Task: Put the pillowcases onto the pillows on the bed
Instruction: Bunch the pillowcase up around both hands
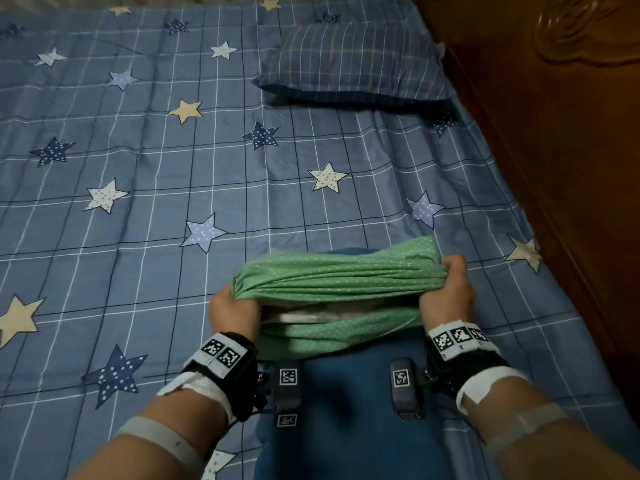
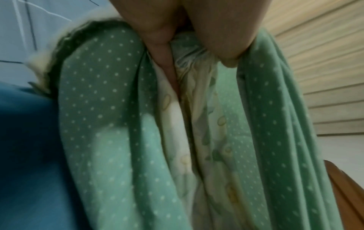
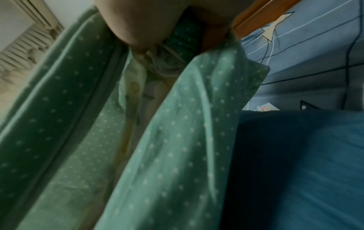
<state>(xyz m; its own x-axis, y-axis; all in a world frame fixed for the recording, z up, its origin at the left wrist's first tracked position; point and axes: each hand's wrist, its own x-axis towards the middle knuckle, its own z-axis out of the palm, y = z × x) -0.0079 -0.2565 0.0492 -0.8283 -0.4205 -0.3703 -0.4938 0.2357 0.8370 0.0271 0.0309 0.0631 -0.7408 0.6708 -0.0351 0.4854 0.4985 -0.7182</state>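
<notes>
A green pillowcase with white dots point(image 1: 332, 275) is bunched up and stretched between both hands above a plain dark blue pillow point(image 1: 346, 410) lying near me on the bed. My left hand point(image 1: 230, 308) grips its left side, my right hand point(image 1: 450, 289) its right side. The mouth of the case gapes toward me, showing a pale printed lining point(image 1: 311, 315). In the left wrist view my fingers point(image 2: 163, 46) curl into the gathered green pillowcase point(image 2: 110, 124). From the right wrist, the same green pillowcase point(image 3: 177, 140) hangs beside the blue pillow point(image 3: 305, 163). A second pillow in a dark plaid case point(image 1: 356, 62) lies at the head of the bed.
The bed sheet point(image 1: 138, 168) is blue, checked with stars, and spreads wide to the left. A brown wooden headboard point(image 1: 554, 133) runs along the right side. Slatted pale wood point(image 2: 315, 77) shows in the left wrist view.
</notes>
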